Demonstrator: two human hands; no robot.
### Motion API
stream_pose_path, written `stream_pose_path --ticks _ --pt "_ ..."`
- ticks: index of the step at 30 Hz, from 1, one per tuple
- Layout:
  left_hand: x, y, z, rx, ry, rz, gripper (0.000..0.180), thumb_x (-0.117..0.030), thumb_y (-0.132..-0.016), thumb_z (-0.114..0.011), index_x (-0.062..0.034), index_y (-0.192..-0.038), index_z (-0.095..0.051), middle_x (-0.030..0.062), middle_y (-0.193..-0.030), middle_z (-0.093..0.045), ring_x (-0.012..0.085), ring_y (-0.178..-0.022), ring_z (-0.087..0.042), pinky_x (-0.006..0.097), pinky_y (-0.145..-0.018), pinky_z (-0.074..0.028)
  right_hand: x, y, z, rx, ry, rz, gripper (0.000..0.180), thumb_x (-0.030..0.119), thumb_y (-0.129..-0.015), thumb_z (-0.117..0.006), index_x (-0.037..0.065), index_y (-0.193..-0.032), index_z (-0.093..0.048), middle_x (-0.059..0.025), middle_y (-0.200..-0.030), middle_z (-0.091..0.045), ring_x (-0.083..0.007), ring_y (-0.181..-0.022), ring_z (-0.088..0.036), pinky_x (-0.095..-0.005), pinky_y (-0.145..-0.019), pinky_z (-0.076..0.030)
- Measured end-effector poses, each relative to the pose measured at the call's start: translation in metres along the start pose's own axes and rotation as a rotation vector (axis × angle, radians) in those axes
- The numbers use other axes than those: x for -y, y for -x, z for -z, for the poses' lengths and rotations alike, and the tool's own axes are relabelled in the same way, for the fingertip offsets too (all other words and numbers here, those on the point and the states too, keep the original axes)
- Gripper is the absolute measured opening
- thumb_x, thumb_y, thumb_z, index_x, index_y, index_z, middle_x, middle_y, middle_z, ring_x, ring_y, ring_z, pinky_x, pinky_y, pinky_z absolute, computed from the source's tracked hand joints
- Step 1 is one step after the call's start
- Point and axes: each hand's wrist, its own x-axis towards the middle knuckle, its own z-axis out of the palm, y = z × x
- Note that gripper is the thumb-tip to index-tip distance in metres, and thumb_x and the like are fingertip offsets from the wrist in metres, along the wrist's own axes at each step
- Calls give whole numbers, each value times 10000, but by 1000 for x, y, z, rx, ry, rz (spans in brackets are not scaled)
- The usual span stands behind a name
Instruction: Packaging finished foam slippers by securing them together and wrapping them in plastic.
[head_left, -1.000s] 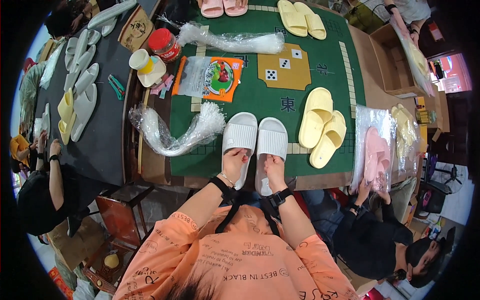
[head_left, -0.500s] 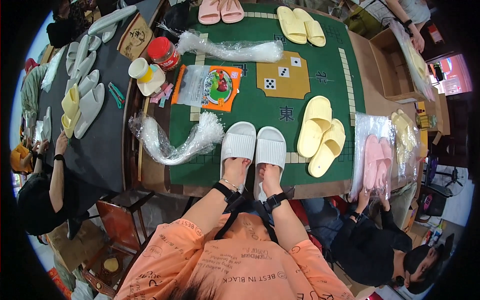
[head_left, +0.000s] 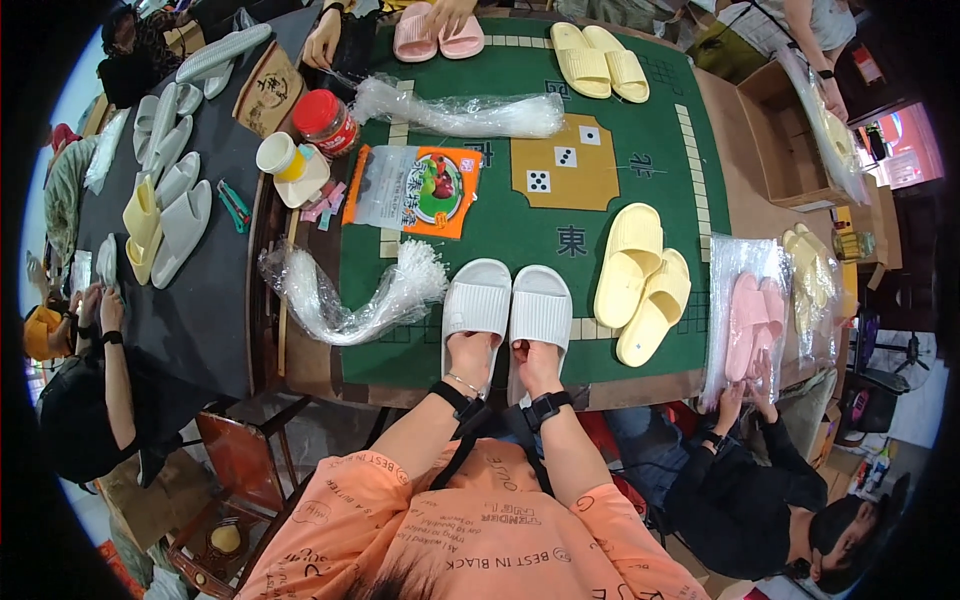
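Note:
A pair of light grey slippers (head_left: 475,298) lies side by side at the table's near edge, toes pointing away from me. My left hand (head_left: 472,357) is closed on the left slipper, its fingers curled in the foot opening just behind the ribbed strap. In the same place on the right slipper (head_left: 541,302), my right hand (head_left: 537,366) is closed too. Both sets of fingertips are partly hidden by the straps and the hands themselves. Left of the slippers lies a bundle of clear plastic fasteners (head_left: 345,305); to their right is a pair of yellow slippers (head_left: 630,260).
A second fastener bundle (head_left: 460,108), an orange-and-clear bag (head_left: 412,192) and a red-lidded jar (head_left: 322,120) sit farther back. Co-workers handle pink slippers (head_left: 415,35) at the far edge and bagged pink slippers (head_left: 742,310) at right. Grey slippers (head_left: 182,235) cover the left table.
The whole view has shifted slightly, while my hands stay on the grey slippers. A co-worker's hand has appeared at the far left corner. Another co-worker's hand has left the yellow slippers on the left table.

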Motion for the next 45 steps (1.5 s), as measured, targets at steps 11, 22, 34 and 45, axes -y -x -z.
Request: stream_pose_path --ticks 11,22,34,45 --pt "2 9 40 -186 -474 -105 255 -90 -823 -602 43 -1039 -582 55 -914 -619 115 -774 -560 243 -698 -450 -3 -3 1 45 -29 -17 36 88 -839 -531 119 -846 -550 1 -690 -537 -102 -557 -488 -213 -454 -358" --pt "10 12 14 -111 -141 -69 169 -26 -844 -551 37 -999 -575 69 -873 -604 140 -712 -573 251 -635 -470 -13 -5 19 99 160 136 52 37 -805 -565 50 -854 -578 -40 -744 -581 -127 -589 -522 -228 -486 -392" --pt "13 13 -6 -327 -288 -105 130 -17 -805 -583 36 -924 -584 57 -795 -599 145 -661 -539 260 -603 -445 3 34 -11 -83 215 197 131 77 -854 -533 -9 -947 -566 -58 -908 -583 -156 -821 -531 -270 -756 -412" --pt "13 20 4 -468 -343 -185 181 -20 -821 -575 10 -988 -512 58 -865 -559 148 -780 -537 256 -735 -440 -10 27 0 -249 520 406 219 115 -843 -548 -54 -980 -525 -131 -911 -595 -239 -803 -553 -332 -737 -429"
